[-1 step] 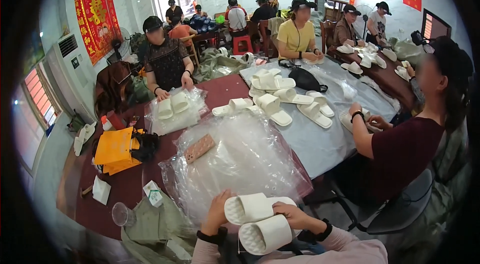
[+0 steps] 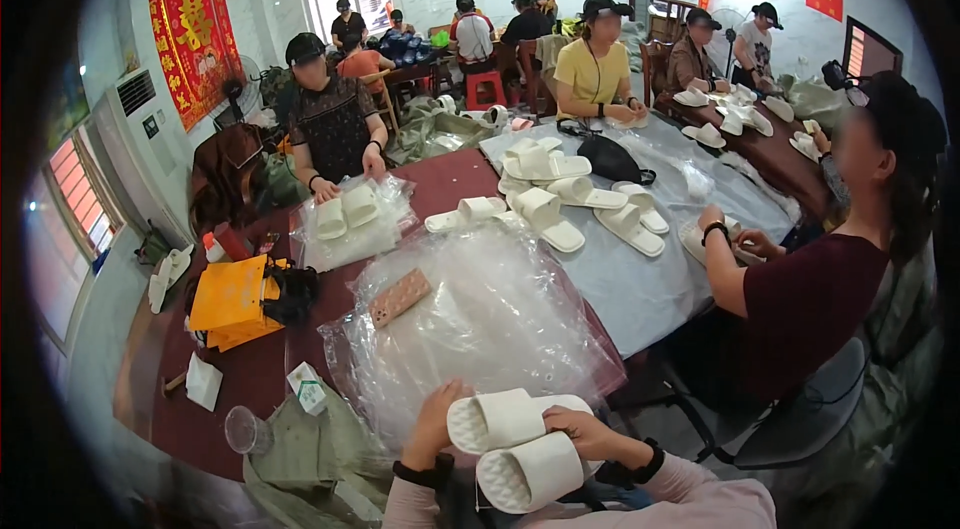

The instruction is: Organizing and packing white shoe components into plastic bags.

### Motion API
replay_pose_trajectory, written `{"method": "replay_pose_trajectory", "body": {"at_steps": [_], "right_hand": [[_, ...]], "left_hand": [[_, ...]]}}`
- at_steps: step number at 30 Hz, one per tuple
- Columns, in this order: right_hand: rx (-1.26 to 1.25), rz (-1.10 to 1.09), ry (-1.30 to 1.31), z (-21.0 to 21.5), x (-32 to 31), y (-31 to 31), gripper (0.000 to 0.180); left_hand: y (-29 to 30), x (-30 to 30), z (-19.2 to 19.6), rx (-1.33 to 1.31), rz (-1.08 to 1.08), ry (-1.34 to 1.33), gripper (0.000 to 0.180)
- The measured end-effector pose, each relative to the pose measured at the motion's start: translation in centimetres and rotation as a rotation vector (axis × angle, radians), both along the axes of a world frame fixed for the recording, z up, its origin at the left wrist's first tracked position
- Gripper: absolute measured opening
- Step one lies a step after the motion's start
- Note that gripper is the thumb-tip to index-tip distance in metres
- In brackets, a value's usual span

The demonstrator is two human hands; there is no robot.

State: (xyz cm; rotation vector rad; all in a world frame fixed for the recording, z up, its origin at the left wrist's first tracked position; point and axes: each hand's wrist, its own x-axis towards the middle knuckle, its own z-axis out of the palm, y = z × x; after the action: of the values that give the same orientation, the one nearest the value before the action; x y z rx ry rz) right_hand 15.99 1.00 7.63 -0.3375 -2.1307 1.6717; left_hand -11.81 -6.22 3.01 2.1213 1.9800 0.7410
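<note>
Two cream-white open-toed slippers (image 2: 532,476) are held together over the near edge of the table, close to my body. My right hand (image 2: 580,432) grips them from the right, its fingers closed at the straps. At the left side of the upper slipper (image 2: 492,421), my left hand (image 2: 436,421) is curled against its edge; part of its fingers is hidden behind. Just beyond both hands lies a stack of clear plastic bags (image 2: 480,299). A brown-pink rectangular case (image 2: 400,297) rests on the bags.
More white slippers (image 2: 545,219) are heaped farther back on a plastic-covered table (image 2: 650,314). Yellow bags (image 2: 232,294), a white tissue pack (image 2: 306,389) and a clear cup (image 2: 247,431) are on the left. Co-workers sit across (image 2: 335,124) and at right (image 2: 815,279).
</note>
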Motion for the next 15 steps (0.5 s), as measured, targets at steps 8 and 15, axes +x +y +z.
{"method": "replay_pose_trajectory", "body": {"at_steps": [8,15], "right_hand": [[0.131,0.036,-0.033,0.0,0.1,-0.4,0.025],[0.125,-0.025,-0.02,0.6,0.6,-0.4,0.027]], "left_hand": [[0.4,0.6,2.1,0.113,0.027,0.298,0.032],[1.6,1.8,3.6,0.289,0.138,0.044,0.026]]}}
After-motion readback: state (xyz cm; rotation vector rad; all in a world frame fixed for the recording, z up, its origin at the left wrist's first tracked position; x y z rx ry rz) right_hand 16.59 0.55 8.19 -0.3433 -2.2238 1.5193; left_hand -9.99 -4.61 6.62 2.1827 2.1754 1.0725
